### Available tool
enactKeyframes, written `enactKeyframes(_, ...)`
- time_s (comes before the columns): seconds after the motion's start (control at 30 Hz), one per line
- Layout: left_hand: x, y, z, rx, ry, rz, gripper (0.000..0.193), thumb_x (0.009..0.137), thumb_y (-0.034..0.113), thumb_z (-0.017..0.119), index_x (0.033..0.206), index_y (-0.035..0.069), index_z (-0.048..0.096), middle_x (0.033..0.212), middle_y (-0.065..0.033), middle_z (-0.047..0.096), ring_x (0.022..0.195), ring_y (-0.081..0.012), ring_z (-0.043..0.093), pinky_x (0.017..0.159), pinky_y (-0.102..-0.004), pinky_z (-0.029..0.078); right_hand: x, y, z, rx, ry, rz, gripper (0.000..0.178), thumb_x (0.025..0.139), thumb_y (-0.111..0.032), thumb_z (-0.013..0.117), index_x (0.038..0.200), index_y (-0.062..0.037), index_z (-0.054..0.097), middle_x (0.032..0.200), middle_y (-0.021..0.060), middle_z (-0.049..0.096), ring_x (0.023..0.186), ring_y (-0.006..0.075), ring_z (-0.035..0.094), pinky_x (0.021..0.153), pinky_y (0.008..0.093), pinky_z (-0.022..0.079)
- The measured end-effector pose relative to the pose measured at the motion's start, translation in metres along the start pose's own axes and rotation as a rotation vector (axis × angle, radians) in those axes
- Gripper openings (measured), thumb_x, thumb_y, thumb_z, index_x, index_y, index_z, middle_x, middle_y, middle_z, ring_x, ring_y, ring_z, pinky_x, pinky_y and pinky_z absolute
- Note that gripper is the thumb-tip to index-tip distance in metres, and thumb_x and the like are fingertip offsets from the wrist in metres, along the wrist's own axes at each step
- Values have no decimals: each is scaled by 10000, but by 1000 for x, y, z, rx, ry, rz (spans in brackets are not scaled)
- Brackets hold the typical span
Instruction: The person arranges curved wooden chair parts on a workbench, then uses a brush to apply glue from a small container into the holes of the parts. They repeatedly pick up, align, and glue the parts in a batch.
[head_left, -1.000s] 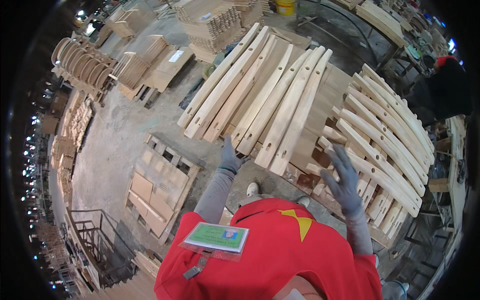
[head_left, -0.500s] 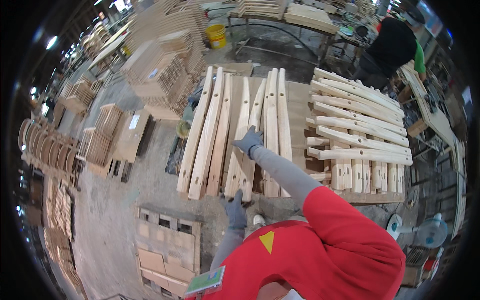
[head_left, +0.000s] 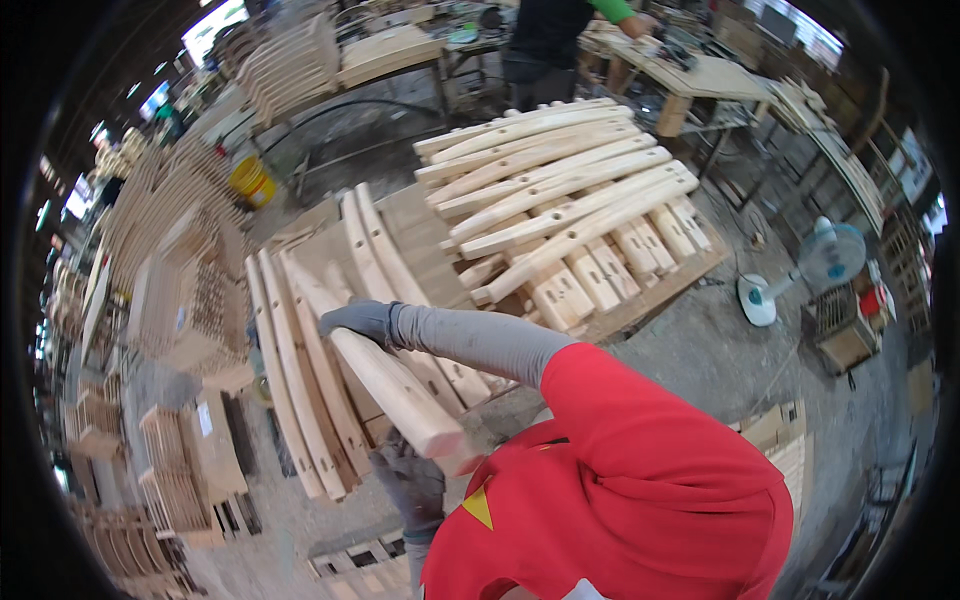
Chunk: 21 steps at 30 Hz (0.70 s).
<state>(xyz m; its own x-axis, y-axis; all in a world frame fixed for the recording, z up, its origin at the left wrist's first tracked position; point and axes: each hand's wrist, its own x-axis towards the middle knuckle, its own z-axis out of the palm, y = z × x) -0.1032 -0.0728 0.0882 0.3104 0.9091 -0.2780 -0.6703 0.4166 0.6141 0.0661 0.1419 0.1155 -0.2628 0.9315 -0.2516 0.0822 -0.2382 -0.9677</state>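
My right hand, in a grey glove, is wrapped over the middle of a thick, curved wooden bar. The bar is raised above the others and tilted, with its rounded end toward me. Under that near end, my gloved left hand grips the wood from below; its fingertips are partly hidden. A second end shows just beneath the bar, mostly covered. To the left lie several curved wooden bars with holes, side by side on a board. More such bars lie just right of my right hand.
At the right of the board, several bars lie crosswise over other bars. A white fan stands on the right. Stacked wooden parts and a yellow bucket are at left. Beyond the board, a person stands near a workbench.
My right hand has closed around a bar and lifted it off the row toward me. My left hand has come along under its near end. The view has swung to the right.
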Motion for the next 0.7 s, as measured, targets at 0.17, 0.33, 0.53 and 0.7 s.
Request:
enactKeyframes(0.17, 41, 7, 39, -97, -288, -42, 640, 866, 584, 468, 1307, 127, 391, 1254, -178, 439, 1154, -369, 458, 928, -580, 416, -102, -44, -41, -278, -111, 25, 877, 623, -455, 711, 1276, 36, 393, 1076, 220, 584, 875, 321, 609, 756, 369, 494)
enactKeyframes(0.33, 96, -32, 78, -220, -441, -17, 733, 825, 635, 488, 1344, 131, 375, 1360, -166, 374, 1256, -367, 362, 998, -623, 308, -208, 11, -123, -988, -1, -326, 1082, 569, -377, 749, 1400, 15, 177, 1196, 252, 444, 1053, 381, 518, 849, 416, 461)
enactKeyframes(0.53, 111, -92, 96, -300, -343, -46, 676, 838, 503, 561, 1364, 115, 389, 1427, -135, 346, 1323, -372, 279, 1082, -572, 201, -315, 45, -228, -1357, -230, -254, 990, 566, -355, 720, 1379, -30, 260, 1261, 268, 361, 985, 387, 524, 853, 460, 436)
enactKeyframes(0.7, 104, -173, 112, -363, -79, -120, 492, 892, 405, 528, 1292, 125, 472, 1338, -127, 454, 1263, -345, 382, 1029, -543, 327, -340, 58, -320, -1407, -353, -345, 1021, 508, -257, 726, 1391, -57, 255, 1132, 190, 427, 896, 350, 541, 720, 427, 466)
